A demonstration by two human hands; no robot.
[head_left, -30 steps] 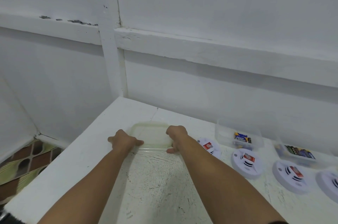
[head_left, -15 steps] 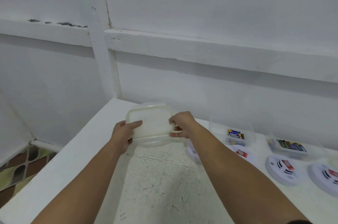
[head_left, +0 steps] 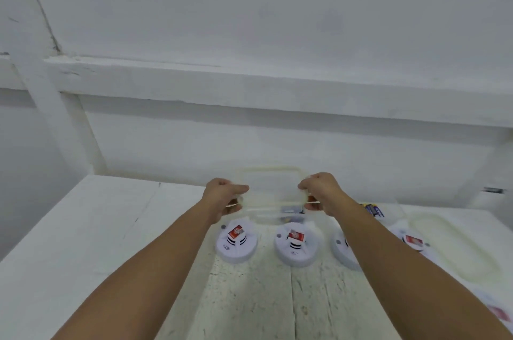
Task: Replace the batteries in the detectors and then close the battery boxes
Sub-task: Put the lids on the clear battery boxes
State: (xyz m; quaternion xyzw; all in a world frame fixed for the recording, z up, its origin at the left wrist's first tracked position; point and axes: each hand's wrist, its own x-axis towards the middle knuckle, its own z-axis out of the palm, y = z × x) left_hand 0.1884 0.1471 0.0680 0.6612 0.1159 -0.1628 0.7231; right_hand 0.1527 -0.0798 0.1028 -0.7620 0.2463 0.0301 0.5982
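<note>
I hold a translucent box lid [head_left: 270, 187] in the air, tilted up toward me. My left hand [head_left: 223, 196] grips its left edge and my right hand [head_left: 319, 192] grips its right edge. Seen through and below the lid is a clear battery box [head_left: 290, 214] with batteries inside. A second clear battery box [head_left: 384, 210] with batteries stands further right. Several white round detectors lie in a row in front, red batteries showing: one at left [head_left: 236, 242], one in the middle [head_left: 296, 246], one partly behind my right arm [head_left: 342, 252], one at right [head_left: 413, 241].
A second translucent lid [head_left: 458, 248] lies flat on the white table [head_left: 97, 228] at the right. A white wall with a ledge [head_left: 249, 81] runs close behind the boxes. The table's left edge drops off at the lower left.
Both hands lifted the lid off the table's left side and carried it right. It is now held above the left battery box.
</note>
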